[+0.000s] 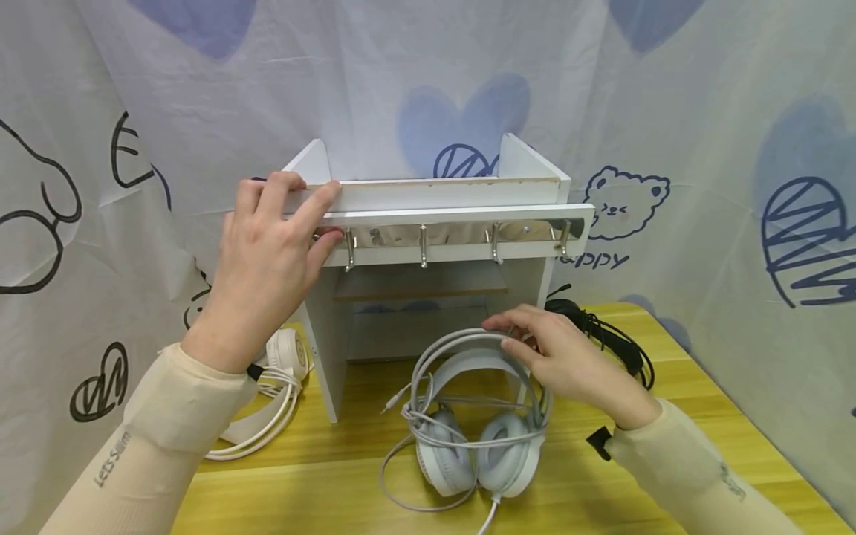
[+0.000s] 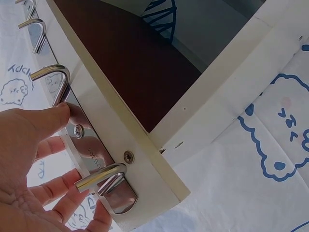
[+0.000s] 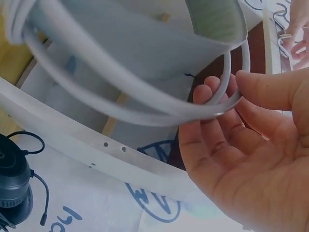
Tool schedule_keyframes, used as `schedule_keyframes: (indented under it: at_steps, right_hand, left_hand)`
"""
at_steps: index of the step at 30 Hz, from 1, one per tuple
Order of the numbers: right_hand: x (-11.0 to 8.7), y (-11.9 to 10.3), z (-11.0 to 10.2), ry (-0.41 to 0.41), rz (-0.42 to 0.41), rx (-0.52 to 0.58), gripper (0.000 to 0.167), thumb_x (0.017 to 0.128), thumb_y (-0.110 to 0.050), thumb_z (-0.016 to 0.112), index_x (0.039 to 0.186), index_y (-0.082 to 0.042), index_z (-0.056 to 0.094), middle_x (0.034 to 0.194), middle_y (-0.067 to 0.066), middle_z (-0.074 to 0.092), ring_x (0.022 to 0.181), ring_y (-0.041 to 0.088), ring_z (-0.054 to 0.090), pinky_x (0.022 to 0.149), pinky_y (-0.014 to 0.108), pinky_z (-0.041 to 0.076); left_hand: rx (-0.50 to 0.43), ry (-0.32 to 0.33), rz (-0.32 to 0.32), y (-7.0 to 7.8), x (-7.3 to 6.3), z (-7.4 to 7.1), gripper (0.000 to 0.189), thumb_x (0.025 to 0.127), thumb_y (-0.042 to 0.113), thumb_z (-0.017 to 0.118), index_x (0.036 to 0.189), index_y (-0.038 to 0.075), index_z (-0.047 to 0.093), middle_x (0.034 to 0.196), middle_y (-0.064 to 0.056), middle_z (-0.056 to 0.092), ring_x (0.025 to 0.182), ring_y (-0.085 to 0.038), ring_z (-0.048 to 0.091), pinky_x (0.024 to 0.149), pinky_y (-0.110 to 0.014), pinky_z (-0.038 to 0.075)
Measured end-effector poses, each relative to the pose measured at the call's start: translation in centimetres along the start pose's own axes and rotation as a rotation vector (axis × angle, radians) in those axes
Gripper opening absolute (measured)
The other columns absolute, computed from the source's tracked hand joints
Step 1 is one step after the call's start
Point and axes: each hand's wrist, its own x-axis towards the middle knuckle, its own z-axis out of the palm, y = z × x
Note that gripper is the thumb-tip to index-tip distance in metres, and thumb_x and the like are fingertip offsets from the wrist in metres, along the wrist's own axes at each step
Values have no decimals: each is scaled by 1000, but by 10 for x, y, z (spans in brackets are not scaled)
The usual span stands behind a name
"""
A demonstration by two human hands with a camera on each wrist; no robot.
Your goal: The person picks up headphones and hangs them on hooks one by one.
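Note:
A white rail with a mirror-like metal strip and several silver hooks runs across the front of a white shelf unit. My left hand grips its left end, thumb on the front face by a hook and fingers over the top. In the left wrist view, that thumb presses close to one hook. My right hand pinches the thin outer bars of the headband of white headphones. They stand upright below the hooks, ear cups downward, with their white cable wound around them.
Another pair of white headphones lies left of the unit on the yellow wood-grain table. On the right rests a black headset with a boom microphone and coiled cable. A printed curtain surrounds the table.

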Motion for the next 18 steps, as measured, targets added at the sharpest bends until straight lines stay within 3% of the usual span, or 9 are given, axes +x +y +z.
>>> schedule_keyframes:
  at_steps: [8,18]
  right_hand:
    - [-3,-5,-6,58,-37,-46,29,107,-7,62,132,-16,73,129,1,73,113,20,69,96,45,58]
    - [-7,-5,-16,78,-35,-64,29,107,-5,62,132,-14,73,130,1,72,117,21,69,99,46,59]
  left_hand:
    - [0,6,-6,-1,0,1,47,99,23,79,143,18,64,135,-24,58,114,-48,48,72,-61,48]
    - [-1,19,-3,0,0,2,47,98,23,80,142,17,64,134,-25,58,113,-48,48,72,-60,48]
